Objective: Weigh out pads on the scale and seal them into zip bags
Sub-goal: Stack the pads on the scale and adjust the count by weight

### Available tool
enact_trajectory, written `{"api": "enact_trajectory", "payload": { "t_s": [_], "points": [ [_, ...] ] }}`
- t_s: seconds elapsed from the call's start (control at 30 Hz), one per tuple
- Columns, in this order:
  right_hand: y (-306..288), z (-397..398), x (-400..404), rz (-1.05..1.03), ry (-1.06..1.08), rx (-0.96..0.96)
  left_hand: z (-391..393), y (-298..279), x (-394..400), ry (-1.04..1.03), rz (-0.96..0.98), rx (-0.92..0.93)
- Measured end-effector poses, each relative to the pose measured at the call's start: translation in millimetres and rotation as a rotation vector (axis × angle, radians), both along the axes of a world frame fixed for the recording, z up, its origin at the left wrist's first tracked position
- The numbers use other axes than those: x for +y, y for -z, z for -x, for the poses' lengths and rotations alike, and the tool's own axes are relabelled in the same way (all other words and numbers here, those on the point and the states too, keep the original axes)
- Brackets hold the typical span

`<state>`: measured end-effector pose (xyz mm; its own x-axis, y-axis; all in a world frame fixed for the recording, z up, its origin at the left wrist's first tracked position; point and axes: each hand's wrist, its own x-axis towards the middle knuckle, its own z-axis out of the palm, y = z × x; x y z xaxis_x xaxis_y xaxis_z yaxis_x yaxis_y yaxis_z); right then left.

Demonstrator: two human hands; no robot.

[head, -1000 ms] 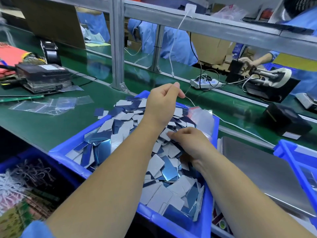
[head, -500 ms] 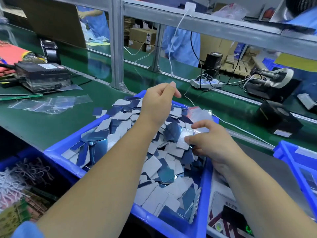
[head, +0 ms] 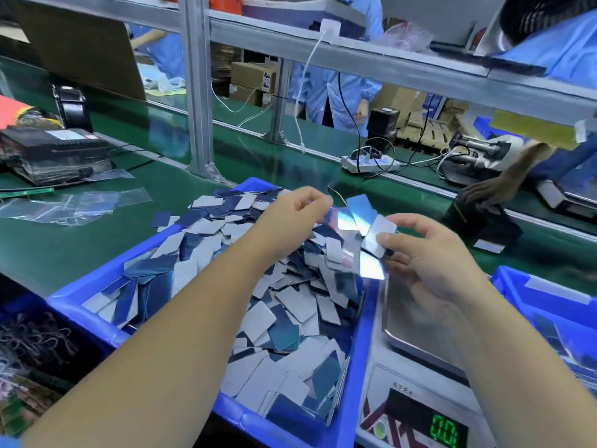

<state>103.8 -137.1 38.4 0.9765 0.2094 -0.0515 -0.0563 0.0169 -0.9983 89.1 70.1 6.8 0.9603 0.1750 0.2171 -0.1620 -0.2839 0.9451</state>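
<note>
From where I sit, my right hand [head: 429, 253] is pinching a small fan of pads [head: 361, 221] between thumb and fingertips, holding them up over the far right corner of the blue bin [head: 80, 302], just beside the steel pan of the scale [head: 416, 334]. My left hand [head: 290, 218] is curled over the heap with its fingertips meeting the same fan; I judge it is pinching the mouth of a clear zip bag [head: 347, 253] that hangs there, but the film is too faint and blurred for me to be sure. The loose pads [head: 284, 305] fill the bin in a slippery, overlapping pile of blue and grey faces.

The scale's green display [head: 445, 431] reads zero and its pan is bare, so nothing has been weighed yet, as far as I can tell.

My worries, in order. The fan is held only at one edge, and these pads look glossy; a slack pinch would let some slide off, either back into the bin or down the gap between bin and scale. If the bag mouth is not held properly open, pads will catch on the lip and spill. My right forearm hangs over the pan, and any brush against it would upset the reading. More empty bags [head: 74, 205] lie well away on the green worktop [head: 193, 221] to the left, a long reach across the bin.
</note>
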Motion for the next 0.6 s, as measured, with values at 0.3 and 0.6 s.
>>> {"api": "enact_trajectory", "payload": {
  "t_s": [0.3,0.6],
  "points": [
    [-20,-17,-98,0.211,-0.031,0.014,3,7,-7,0.098,-0.191,0.052],
    [4,-17,-132,0.919,-0.141,-0.229,2,11,-7,-0.034,-0.291,0.05]
  ]
}}
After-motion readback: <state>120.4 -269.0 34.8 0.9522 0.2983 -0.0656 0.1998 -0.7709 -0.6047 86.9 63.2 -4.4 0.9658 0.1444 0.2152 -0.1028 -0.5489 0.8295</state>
